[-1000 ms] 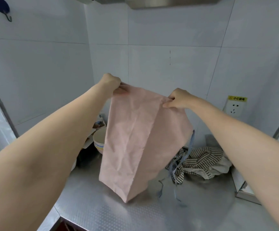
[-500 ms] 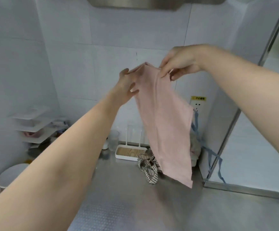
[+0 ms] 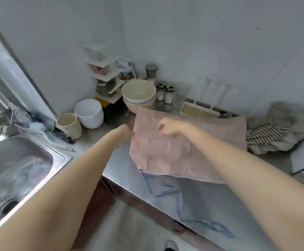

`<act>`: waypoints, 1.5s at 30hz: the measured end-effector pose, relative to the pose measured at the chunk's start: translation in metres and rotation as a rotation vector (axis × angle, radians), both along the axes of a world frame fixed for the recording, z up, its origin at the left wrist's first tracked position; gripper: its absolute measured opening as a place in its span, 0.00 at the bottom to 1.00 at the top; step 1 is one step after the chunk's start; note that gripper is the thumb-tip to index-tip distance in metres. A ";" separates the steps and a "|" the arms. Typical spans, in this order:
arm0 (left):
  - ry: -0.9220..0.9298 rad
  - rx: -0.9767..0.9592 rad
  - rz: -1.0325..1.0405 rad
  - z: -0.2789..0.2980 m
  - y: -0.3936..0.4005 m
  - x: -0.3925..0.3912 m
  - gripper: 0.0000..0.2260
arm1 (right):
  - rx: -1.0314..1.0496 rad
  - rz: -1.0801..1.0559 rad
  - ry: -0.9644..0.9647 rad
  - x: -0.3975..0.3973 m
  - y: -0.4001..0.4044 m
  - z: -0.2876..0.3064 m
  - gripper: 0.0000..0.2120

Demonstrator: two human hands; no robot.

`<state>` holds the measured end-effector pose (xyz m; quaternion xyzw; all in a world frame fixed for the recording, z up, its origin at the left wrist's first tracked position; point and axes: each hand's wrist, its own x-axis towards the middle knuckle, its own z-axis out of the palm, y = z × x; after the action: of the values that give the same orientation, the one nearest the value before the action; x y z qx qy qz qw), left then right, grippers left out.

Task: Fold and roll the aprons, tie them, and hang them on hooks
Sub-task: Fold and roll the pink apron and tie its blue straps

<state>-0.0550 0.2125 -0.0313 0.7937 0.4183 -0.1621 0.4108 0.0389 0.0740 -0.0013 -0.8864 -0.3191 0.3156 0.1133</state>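
Motion blur hides both hands' grip on pink apron (image 3: 198,142).

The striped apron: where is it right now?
In the head view the striped apron lies crumpled at the counter's far right, just beyond the pink apron.

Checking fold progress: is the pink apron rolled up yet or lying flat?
Flat, not rolled. The pink apron lies spread on the counter, both hands on it, blue ties trailing off.
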 end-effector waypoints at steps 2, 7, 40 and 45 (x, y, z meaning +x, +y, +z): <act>0.036 0.021 -0.112 -0.026 -0.007 -0.005 0.21 | -0.113 0.016 -0.057 0.010 -0.022 -0.025 0.15; 0.142 0.040 -0.272 -0.082 -0.033 -0.015 0.21 | -0.342 0.087 -0.033 0.005 -0.070 -0.093 0.30; 0.150 0.098 0.127 -0.109 -0.036 -0.035 0.13 | -0.439 0.178 -0.196 -0.019 -0.082 -0.156 0.48; 0.263 0.292 -0.099 -0.123 -0.026 -0.042 0.15 | -0.496 0.152 -0.170 -0.017 -0.097 -0.161 0.53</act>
<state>-0.0965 0.1861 -0.1541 0.8365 0.4479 -0.2220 0.2244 0.0215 -0.0230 -0.1619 -0.8840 -0.3061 0.3159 -0.1585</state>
